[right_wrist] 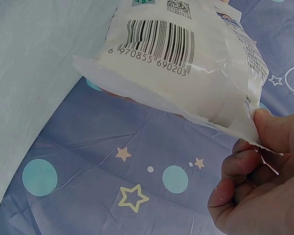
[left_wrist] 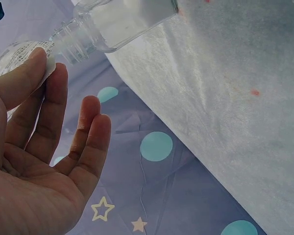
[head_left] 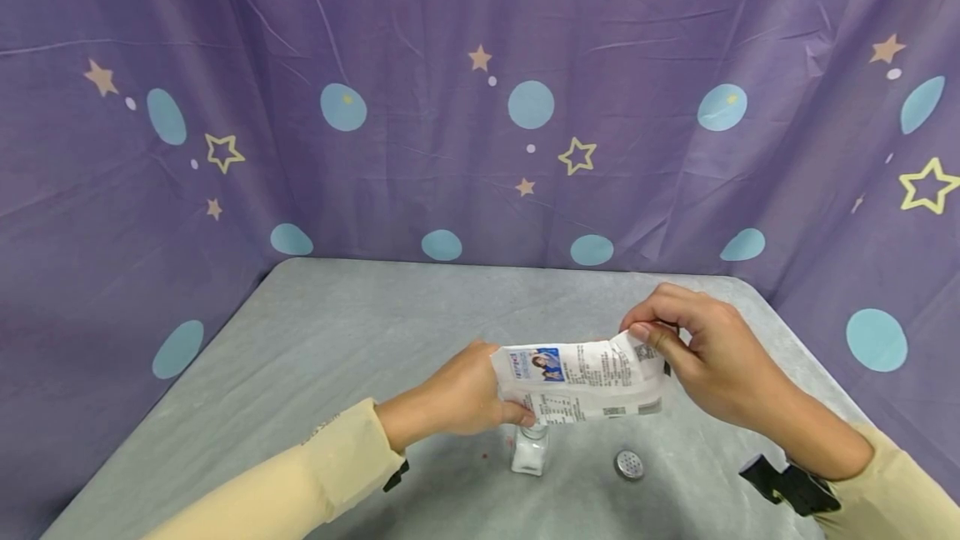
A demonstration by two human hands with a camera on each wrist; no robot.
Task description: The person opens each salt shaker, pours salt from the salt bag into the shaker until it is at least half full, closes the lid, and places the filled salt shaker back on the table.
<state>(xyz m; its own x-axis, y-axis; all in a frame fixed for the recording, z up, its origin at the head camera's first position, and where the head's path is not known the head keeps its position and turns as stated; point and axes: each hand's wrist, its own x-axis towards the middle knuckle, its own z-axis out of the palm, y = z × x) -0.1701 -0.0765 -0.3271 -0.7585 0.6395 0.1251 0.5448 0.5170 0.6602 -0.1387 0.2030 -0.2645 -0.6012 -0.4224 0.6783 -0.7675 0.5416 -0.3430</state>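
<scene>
A white printed plastic packet (head_left: 581, 377) is held sideways between both hands, above a small clear glass jar (head_left: 529, 452) with white contents. My left hand (head_left: 468, 394) pinches the packet's left end between thumb and fingers. In the left wrist view that end meets the threaded neck of the jar (left_wrist: 132, 22), its other fingers spread away. At the packet's upper right corner, my right hand (head_left: 712, 348) pinches the edge. The right wrist view shows the packet's barcode side (right_wrist: 171, 58) and a thumb over curled fingers. Right of the jar lies a round metal lid with holes (head_left: 628, 465).
A grey cloth-covered table (head_left: 360, 315) spreads under the hands. Purple curtain (head_left: 450, 148) with stars and dots stands behind and at both sides. Small red specks (left_wrist: 255, 92) mark the cloth near the jar.
</scene>
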